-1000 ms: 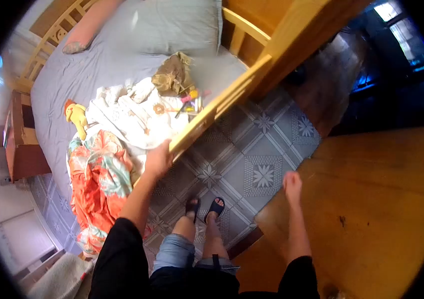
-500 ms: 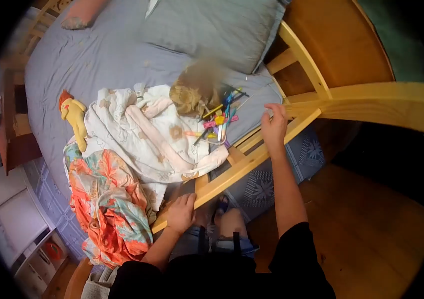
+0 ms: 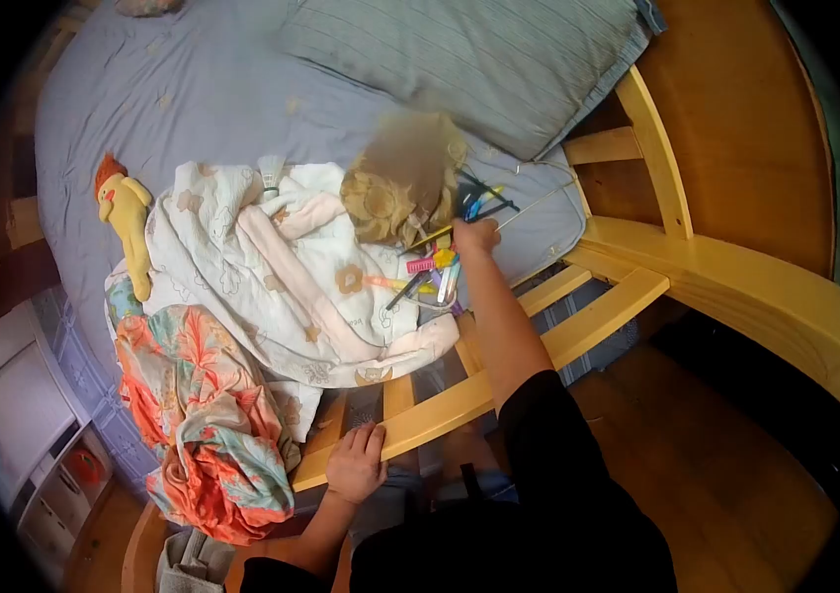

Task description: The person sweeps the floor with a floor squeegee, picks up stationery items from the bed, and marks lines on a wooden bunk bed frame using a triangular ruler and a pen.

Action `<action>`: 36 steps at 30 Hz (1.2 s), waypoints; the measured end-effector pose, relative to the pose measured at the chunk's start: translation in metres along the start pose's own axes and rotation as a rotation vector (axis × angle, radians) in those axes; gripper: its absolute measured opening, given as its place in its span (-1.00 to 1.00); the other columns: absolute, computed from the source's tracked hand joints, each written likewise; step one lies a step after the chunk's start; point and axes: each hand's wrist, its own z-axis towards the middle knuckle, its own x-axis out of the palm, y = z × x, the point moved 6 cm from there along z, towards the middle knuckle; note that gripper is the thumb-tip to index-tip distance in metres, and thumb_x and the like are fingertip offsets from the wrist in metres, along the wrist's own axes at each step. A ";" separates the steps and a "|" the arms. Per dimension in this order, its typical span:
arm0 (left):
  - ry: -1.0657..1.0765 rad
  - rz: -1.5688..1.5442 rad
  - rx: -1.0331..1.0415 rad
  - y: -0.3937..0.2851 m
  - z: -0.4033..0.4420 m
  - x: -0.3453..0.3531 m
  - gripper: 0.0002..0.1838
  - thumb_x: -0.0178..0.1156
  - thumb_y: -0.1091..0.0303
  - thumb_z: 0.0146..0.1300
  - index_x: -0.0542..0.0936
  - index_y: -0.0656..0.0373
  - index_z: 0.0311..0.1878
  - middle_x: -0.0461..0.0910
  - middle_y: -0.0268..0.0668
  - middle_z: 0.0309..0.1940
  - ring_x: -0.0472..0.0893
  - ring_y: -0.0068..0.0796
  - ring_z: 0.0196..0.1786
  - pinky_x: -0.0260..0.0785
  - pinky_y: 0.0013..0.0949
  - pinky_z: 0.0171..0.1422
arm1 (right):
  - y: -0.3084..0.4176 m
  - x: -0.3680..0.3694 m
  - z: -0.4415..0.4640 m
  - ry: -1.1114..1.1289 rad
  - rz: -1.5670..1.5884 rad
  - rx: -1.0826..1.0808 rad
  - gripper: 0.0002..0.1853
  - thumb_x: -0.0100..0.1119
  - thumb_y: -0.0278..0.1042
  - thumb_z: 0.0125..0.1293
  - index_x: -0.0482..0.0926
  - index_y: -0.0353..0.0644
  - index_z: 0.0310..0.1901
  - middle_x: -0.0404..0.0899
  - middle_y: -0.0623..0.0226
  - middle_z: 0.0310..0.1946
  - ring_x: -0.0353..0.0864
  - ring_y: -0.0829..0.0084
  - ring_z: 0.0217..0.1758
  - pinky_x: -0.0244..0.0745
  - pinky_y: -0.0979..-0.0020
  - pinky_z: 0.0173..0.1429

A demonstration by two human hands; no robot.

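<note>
Gripping the wooden rail [image 3: 450, 413], lower centre: left hand [image 3: 357, 465]; mid-frame, above the grey sheet [image 3: 212, 109], right hand [image 3: 478, 236] amid pens [image 3: 448, 281], grip unclear.

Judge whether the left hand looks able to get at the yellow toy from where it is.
Probably not without leaning over: the left hand rests on the wooden rail, and the flowered cloth and white blanket lie between it and the yellow toy.

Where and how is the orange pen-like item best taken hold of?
Pinch the orange pen-like item near its left end, probably best from above on the picture's left side: it is slim, lies on the white cloth, and that end is uncovered, while a dark stick crowds its right.
</note>
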 end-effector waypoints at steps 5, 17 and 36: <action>0.014 -0.013 -0.018 -0.001 0.000 -0.001 -0.39 0.30 0.33 -0.20 0.44 0.17 0.05 0.49 -0.19 -0.01 0.51 -0.22 0.00 0.39 -0.25 0.07 | 0.029 -0.003 -0.019 0.245 0.054 -0.115 -0.37 0.36 -0.32 -0.09 0.35 -0.45 0.02 0.41 -0.12 0.05 0.45 -0.02 0.14 0.35 0.11 0.21; -0.026 0.002 -0.006 -0.003 0.002 -0.003 -0.45 0.27 0.36 -0.17 0.46 0.19 0.01 0.51 -0.18 -0.05 0.54 -0.19 -0.04 0.42 -0.24 0.02 | 0.112 0.036 -0.086 0.543 -0.481 -0.873 -0.18 0.33 -0.36 -0.06 0.21 0.07 0.31 0.21 -0.16 0.19 0.44 -0.08 0.12 0.37 0.12 0.16; -0.040 0.048 -0.007 0.001 -0.004 0.001 -0.45 0.28 0.32 -0.14 0.45 0.12 0.04 0.51 -0.27 -0.05 0.53 -0.28 -0.03 0.42 -0.29 0.01 | 0.369 -0.266 -0.279 0.287 0.941 -1.633 -0.78 0.10 -0.67 0.09 0.46 -0.31 -0.19 0.56 0.34 -0.29 0.49 0.54 -0.23 0.43 0.50 -0.12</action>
